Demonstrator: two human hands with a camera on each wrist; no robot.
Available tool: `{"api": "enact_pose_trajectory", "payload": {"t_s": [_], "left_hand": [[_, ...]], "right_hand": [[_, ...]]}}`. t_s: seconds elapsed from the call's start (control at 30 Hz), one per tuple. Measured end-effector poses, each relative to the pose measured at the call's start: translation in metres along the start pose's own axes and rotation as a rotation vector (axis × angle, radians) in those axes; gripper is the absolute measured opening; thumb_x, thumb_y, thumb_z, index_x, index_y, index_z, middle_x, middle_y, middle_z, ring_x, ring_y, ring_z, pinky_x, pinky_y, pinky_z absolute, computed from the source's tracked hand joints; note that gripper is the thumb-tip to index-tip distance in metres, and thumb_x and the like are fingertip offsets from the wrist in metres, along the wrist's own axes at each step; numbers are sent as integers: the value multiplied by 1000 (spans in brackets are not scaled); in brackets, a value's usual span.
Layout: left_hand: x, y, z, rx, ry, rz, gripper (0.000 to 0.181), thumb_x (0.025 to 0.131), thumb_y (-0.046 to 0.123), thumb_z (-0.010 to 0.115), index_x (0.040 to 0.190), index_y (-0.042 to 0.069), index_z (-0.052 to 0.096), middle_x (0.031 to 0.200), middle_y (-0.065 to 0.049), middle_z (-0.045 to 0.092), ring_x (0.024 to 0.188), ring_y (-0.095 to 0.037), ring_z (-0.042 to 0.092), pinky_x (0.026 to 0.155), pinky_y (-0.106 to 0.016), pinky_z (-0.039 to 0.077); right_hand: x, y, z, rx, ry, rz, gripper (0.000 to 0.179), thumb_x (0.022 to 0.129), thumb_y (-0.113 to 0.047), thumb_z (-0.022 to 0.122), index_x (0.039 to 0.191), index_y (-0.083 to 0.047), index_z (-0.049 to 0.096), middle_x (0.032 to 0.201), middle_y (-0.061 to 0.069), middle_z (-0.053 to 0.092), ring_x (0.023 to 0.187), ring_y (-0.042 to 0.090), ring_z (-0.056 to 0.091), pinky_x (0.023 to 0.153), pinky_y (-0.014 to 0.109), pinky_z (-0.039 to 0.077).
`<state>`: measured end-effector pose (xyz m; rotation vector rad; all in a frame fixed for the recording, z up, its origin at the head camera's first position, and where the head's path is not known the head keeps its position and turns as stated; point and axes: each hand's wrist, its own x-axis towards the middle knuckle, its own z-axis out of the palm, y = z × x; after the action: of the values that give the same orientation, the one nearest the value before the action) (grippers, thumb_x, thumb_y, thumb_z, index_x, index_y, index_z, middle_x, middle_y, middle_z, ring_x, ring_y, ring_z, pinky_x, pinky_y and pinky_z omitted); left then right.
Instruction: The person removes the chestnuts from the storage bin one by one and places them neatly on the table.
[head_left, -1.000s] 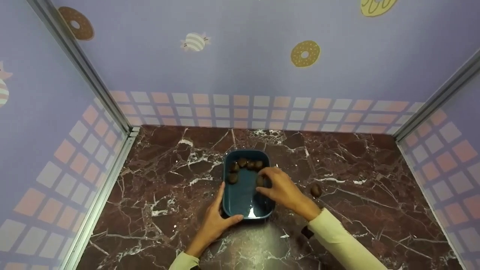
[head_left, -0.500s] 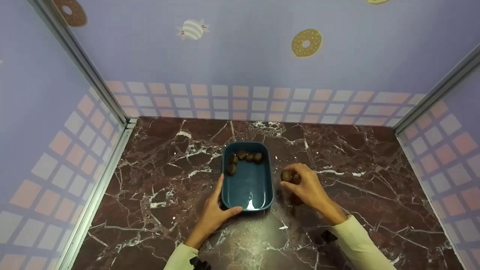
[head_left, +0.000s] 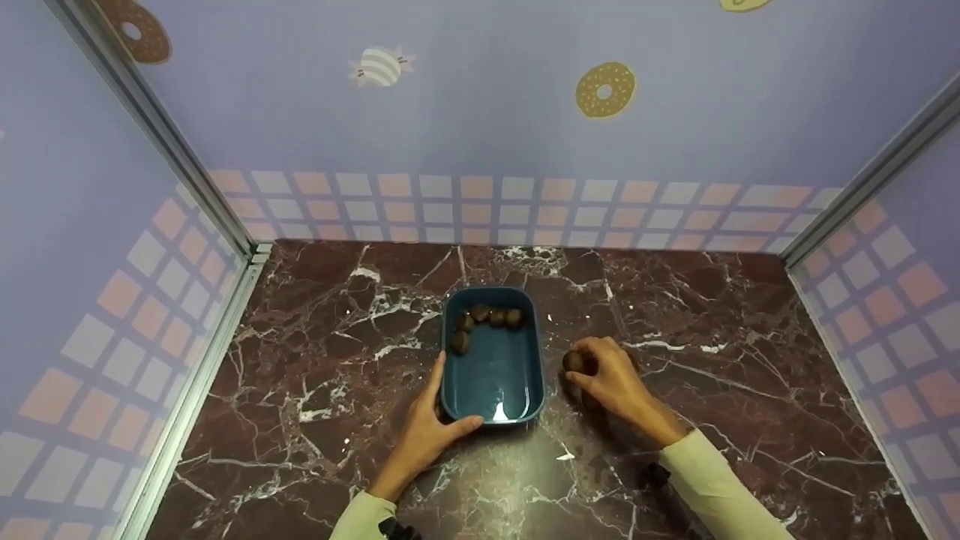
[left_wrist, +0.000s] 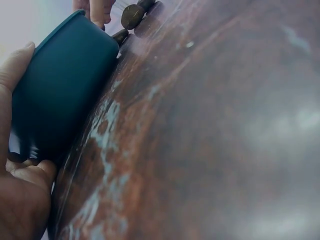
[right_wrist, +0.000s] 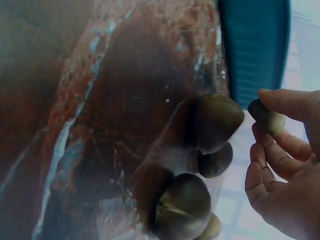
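A dark teal rectangular dish [head_left: 495, 375] sits on the marbled table with several brown chestnuts [head_left: 481, 312] along its far end and far left side. My left hand [head_left: 426, 439] grips its near left corner, the thumb at the near rim and the fingers along the left wall. To the right of the dish, my right hand [head_left: 619, 386] is low over the table. In the right wrist view its thumb and fingers pinch a small chestnut [right_wrist: 268, 117]. Close by on the table are larger chestnuts [right_wrist: 218, 123], partly hidden by the hand in the head view.
The brown marbled tabletop [head_left: 337, 322] carries white veins and specks. A lilac wall [head_left: 480, 112] with printed sweets and checks closes the back, and similar panels stand on both sides, joined by metal corner rails [head_left: 161, 112].
My right hand has moved out of the dish, rightwards to the chestnuts on the table, and has come slightly lower since half a second ago. The left hand keeps its grip.
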<state>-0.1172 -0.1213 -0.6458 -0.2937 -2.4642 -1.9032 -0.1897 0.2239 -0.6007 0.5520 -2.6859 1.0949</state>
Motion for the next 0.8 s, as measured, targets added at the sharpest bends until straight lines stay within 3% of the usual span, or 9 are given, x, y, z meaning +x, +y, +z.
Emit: {"api": "enact_pose_trajectory", "payload": {"t_s": [0.23, 0.43, 0.67, 0.8], "left_hand": [[-1, 2, 0, 9, 6, 1, 127, 83, 30, 100, 178, 13, 18, 179, -21, 24, 163, -42, 28, 131, -59, 24], [0, 2, 1, -2, -17, -7, 125, 86, 35, 98, 179, 16, 17, 180, -19, 23, 164, -40, 27, 131, -60, 26], [0, 0, 0, -15, -8, 0, 126, 84, 34, 99, 178, 15, 17, 179, -19, 25, 163, -41, 30, 130, -57, 27], [0, 0, 0, -13, -1, -3, 127, 84, 33, 100, 178, 15, 18, 179, -19, 26, 163, -41, 31, 130, -59, 27]], "right_hand": [[8, 5, 15, -33, -42, -92, 33, 77, -2, 95, 105, -2, 79, 95, 8, 74, 97, 30, 63, 83, 48, 54], [13, 5, 15, -80, -118, -87, 30, 79, -5, 96, 107, -6, 83, 99, 8, 79, 100, 32, 62, 86, 49, 53], [17, 9, 13, -157, -127, -149, 32, 81, -9, 96, 110, -3, 84, 97, 13, 75, 98, 38, 56, 87, 53, 47], [18, 9, 13, -164, -126, -143, 32, 82, -10, 96, 110, -3, 84, 97, 13, 74, 99, 37, 56, 86, 53, 48]]}}
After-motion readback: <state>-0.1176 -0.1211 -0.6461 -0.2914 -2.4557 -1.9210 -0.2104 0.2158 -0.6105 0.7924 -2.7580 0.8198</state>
